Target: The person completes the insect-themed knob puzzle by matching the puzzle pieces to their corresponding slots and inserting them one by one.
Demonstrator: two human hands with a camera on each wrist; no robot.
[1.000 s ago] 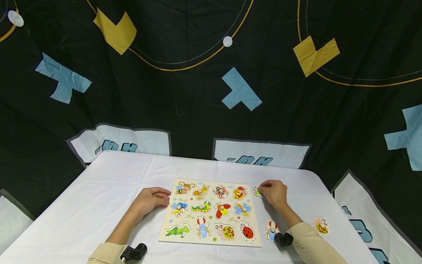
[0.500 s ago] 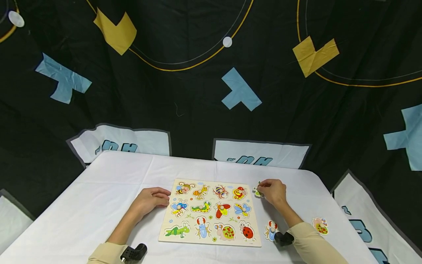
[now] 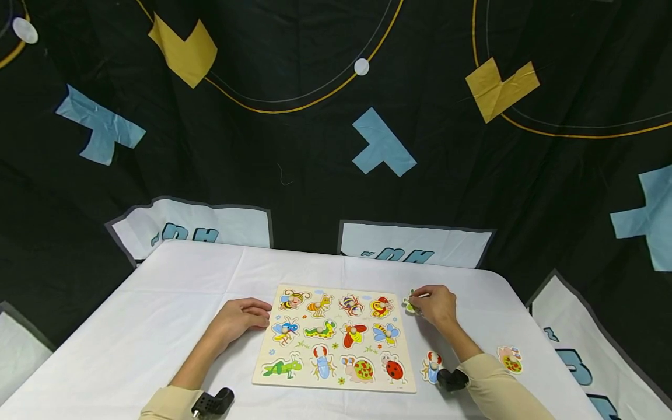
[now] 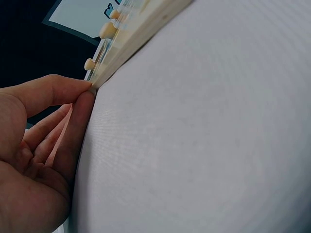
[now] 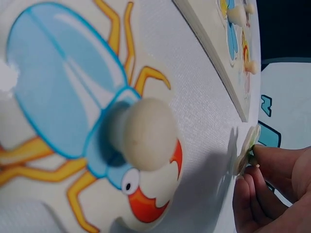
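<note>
A wooden insect knob puzzle board (image 3: 333, 338) lies flat on the white table. At its left edge is my left hand (image 3: 238, 319), and in the left wrist view thumb and finger meet at the board's edge (image 4: 141, 41). Beyond the board's upper right corner, my right hand (image 3: 437, 304) pinches a small green puzzle piece (image 3: 410, 304). The right wrist view shows that green piece (image 5: 247, 148) tilted up on its side, its picture mostly hidden by the fingers. A blue stag beetle piece (image 3: 433, 367) lies below the right forearm, its round knob (image 5: 150, 133) close to the wrist camera.
A snail piece (image 3: 510, 359) lies to the right of the right forearm. The board's bottom row shows grasshopper, stag beetle and snail pictures without visible knobs. Behind the table hangs a black curtain (image 3: 294, 175) with blue and yellow patches. Each wrist carries a black device.
The green piece has tipped up and shifted slightly left in my right hand. My left hand, the board and the other pieces stay where they were.
</note>
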